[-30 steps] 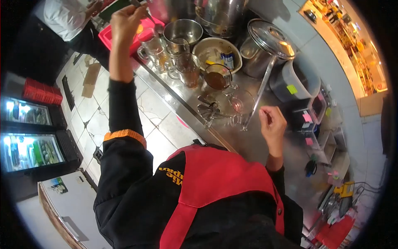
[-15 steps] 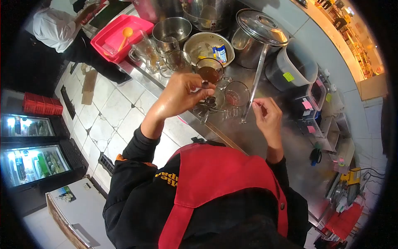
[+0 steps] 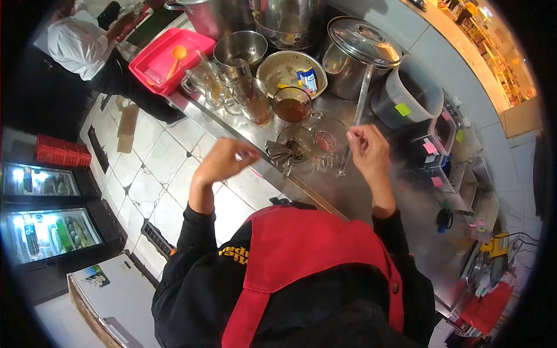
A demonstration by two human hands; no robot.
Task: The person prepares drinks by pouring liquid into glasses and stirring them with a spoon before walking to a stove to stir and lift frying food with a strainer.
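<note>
My left hand (image 3: 226, 161) hangs over the counter's front edge, its fingers curled together around a small pale gap; nothing shows in them. My right hand (image 3: 370, 149) is raised beside the lower part of a long metal handle (image 3: 361, 107), thumb and fingertips pinched. Whether something small is in that pinch is hidden. Between the hands, a clear glass (image 3: 299, 152) has several metal spoons (image 3: 279, 152) leaning out to the left. Touching or close beside it is another glass (image 3: 331, 130) with a reddish bottom. Behind them sits a glass mug of brown liquid (image 3: 291, 110).
More glass mugs (image 3: 252, 104) stand left of the brown drink. A pink tub (image 3: 174, 49) holds a yellow spoon. Behind are a pan with blue packets (image 3: 275, 64), a lidded pot (image 3: 342, 61) and a plastic bin (image 3: 400, 95). A person (image 3: 81, 43) in white works far left.
My left hand has drawn back from above the glasses, down and to the left, uncovering the spoons. My right hand has risen slightly. The tableware stays in place.
</note>
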